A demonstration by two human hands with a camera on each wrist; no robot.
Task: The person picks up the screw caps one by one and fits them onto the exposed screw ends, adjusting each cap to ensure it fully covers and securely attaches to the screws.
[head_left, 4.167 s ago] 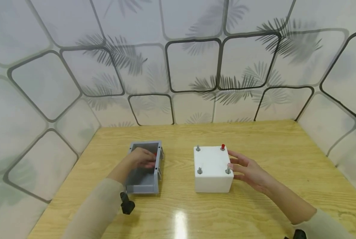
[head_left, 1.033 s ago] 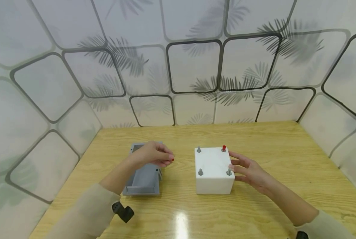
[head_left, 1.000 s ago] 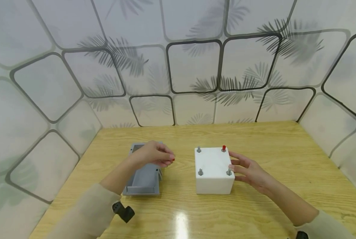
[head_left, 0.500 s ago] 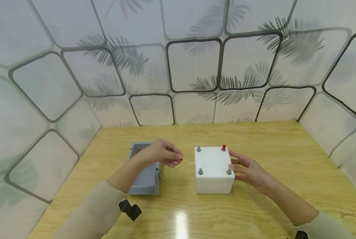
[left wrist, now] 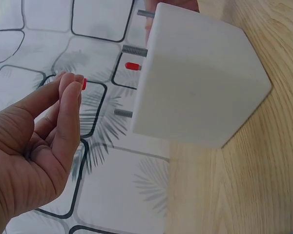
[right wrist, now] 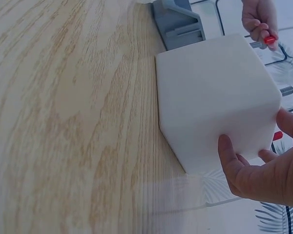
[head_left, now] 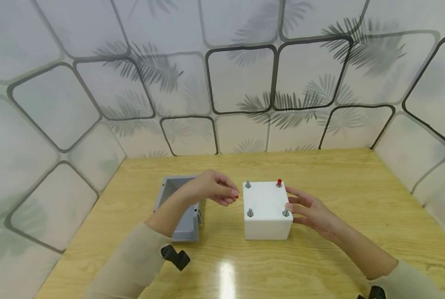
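Note:
My left hand pinches a small red cap between thumb and fingertips, a short way left of the white block and above the table. Threaded metal studs stand up from the block's corners. On the back right stud sits another red cap; the other studs are bare metal. My right hand rests against the block's right side, fingers spread and lightly bent, with the thumb near the front right stud. In the right wrist view its fingertips press the block's side face.
A grey plastic bin stands on the wooden table left of the block, partly hidden by my left forearm. Patterned wall panels enclose the table at the back and both sides.
My left hand has come out of the grey bin with a red cap and moved right, close to the block. My right hand stays at the block's side.

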